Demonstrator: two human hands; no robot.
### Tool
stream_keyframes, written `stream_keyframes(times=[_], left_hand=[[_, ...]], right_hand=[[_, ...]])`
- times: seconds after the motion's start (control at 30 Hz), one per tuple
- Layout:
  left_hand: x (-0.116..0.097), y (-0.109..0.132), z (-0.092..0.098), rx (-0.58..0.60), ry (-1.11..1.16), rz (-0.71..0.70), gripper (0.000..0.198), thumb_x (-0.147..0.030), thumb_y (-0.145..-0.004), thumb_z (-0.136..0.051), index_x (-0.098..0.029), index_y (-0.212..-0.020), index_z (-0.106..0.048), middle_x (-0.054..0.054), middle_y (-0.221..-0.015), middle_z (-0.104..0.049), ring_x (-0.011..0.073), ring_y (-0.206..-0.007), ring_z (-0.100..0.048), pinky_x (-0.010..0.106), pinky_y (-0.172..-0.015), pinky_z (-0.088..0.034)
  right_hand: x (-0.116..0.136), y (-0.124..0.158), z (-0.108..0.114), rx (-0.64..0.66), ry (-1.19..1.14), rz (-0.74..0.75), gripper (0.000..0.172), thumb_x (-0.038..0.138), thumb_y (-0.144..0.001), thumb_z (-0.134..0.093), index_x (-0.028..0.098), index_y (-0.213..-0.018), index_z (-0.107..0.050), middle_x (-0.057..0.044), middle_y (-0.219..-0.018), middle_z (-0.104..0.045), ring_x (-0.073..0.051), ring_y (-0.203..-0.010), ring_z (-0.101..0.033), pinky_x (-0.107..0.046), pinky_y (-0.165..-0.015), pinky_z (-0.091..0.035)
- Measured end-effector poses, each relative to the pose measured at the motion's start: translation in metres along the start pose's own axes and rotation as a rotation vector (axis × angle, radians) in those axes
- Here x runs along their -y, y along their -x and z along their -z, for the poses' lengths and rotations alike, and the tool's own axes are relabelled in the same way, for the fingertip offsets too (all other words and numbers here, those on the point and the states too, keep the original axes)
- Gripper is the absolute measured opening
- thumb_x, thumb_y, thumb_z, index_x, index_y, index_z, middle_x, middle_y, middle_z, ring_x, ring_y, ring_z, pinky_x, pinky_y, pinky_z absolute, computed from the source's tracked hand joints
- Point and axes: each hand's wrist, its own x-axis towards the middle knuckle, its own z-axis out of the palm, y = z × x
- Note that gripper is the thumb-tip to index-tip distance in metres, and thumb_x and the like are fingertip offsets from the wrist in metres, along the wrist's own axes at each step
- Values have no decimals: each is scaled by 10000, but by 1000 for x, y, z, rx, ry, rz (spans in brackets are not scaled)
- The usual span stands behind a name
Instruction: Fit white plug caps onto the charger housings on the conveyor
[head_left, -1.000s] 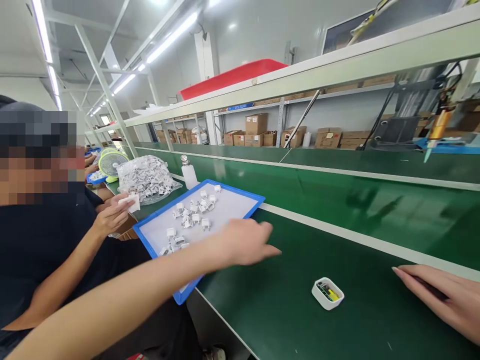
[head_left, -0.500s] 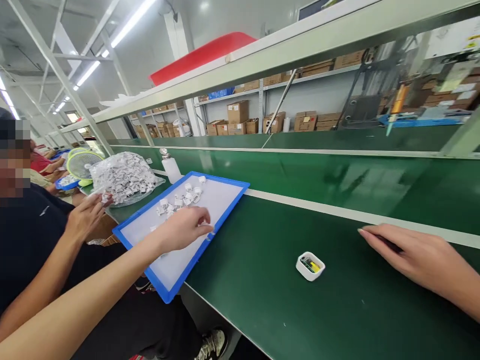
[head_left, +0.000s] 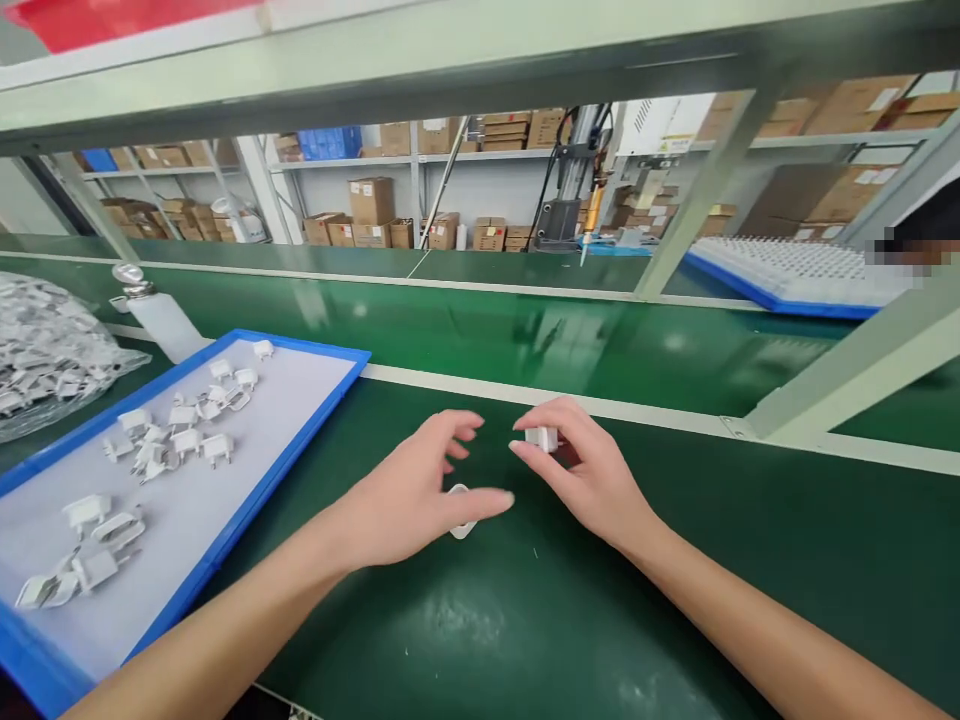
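My right hand [head_left: 589, 465] pinches a small white plug piece [head_left: 543, 438] between thumb and fingers, just above the green bench. Facing it, my left hand [head_left: 420, 485] has its thumb and fingers spread, with nothing between them. Partly behind the left thumb, a white housing [head_left: 462, 512] lies on the bench; its inside is mostly hidden. Several white plug pieces [head_left: 186, 440] are scattered in the blue-rimmed tray [head_left: 307, 427] at the left.
A clear bag of white parts [head_left: 52, 350] and a white bottle [head_left: 166, 318] stand beyond the tray. Metal posts [head_left: 701, 195] rise from the bench. Across it are another filled tray [head_left: 780, 300] and a person's partly visible head at the right edge.
The view has swung right. My left hand has left the tray and opened near the housing. My right hand has come in beside it and now holds a plug piece.
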Motion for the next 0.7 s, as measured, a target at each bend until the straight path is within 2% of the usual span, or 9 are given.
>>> stream_keyframes(times=[0.07,0.13,0.17,0.23,0.3,0.4,0.47,0.57,0.7], left_hand=[[18,6,10,121,-130,-3,649,-432,-812,-765,-331,-1402,-514,64,-1414,-536,262,-1267,-529,380,-1040,-465],[34,2,10,206,-155,-16,523,-372,-822,-759,-337,-1319,-601,32,-1298,-602,224,-1136,-589,332,-960,-484],[40,-4,6,204,-143,-24,444,-357,-817,-766,-320,-1244,-649,18,-1205,-635,199,-1034,-612,304,-894,-491],[46,-19,-7,126,-119,-49,309,-351,-787,-799,-273,-1066,-691,-13,-1014,-650,160,-860,-600,268,-771,-473],[47,-33,-23,43,-120,-65,285,-371,-748,-831,-240,-926,-651,-35,-904,-620,146,-779,-561,262,-700,-442],[46,-44,-40,-46,-164,-50,349,-437,-738,-823,-232,-841,-560,-43,-864,-602,166,-786,-532,284,-694,-416],[48,-45,-44,-71,-195,-55,367,-459,-751,-804,-231,-810,-523,-40,-855,-597,180,-805,-526,304,-719,-409],[52,-44,-42,-68,-176,-69,351,-463,-775,-779,-230,-804,-517,-23,-874,-599,192,-811,-534,316,-720,-411],[51,-46,-39,-51,-108,-75,276,-439,-796,-755,-243,-895,-588,-6,-930,-623,208,-859,-557,328,-748,-428]], right_hand=[[-4,-2,-1,-3,-64,-181,216,428,-965,-615,242,-1059,-672,-61,-1004,-592,-179,-793,-567,-288,-618,-492],[-8,-4,-3,53,-102,-297,272,463,-958,-602,254,-1098,-703,-57,-1035,-586,-170,-790,-569,-304,-659,-512],[-10,-4,-5,101,-105,-339,284,462,-954,-602,263,-1122,-714,-53,-1048,-581,-166,-791,-571,-317,-689,-523],[-14,-4,-5,187,-91,-397,283,434,-941,-612,286,-1150,-733,-43,-1055,-562,-155,-780,-567,-339,-732,-537],[-17,-3,-3,202,-68,-414,275,397,-940,-608,303,-1160,-743,-33,-1037,-528,-147,-774,-560,-353,-761,-542],[-11,-3,3,165,-10,-367,276,380,-967,-579,321,-1181,-743,-28,-1006,-491,-150,-786,-553,-368,-803,-545],[-2,-4,6,183,27,-333,307,404,-975,-588,335,-1249,-709,-32,-1029,-491,-151,-784,-553,-366,-796,-553],[15,-3,5,285,55,-262,349,410,-1017,-534,333,-1337,-648,-54,-1099,-506,-166,-848,-577,-352,-782,-564],[22,-2,1,405,80,-52,373,275,-1068,-396,320,-1387,-583,-83,-1143,-542,-205,-1005,-575,-365,-849,-548]])
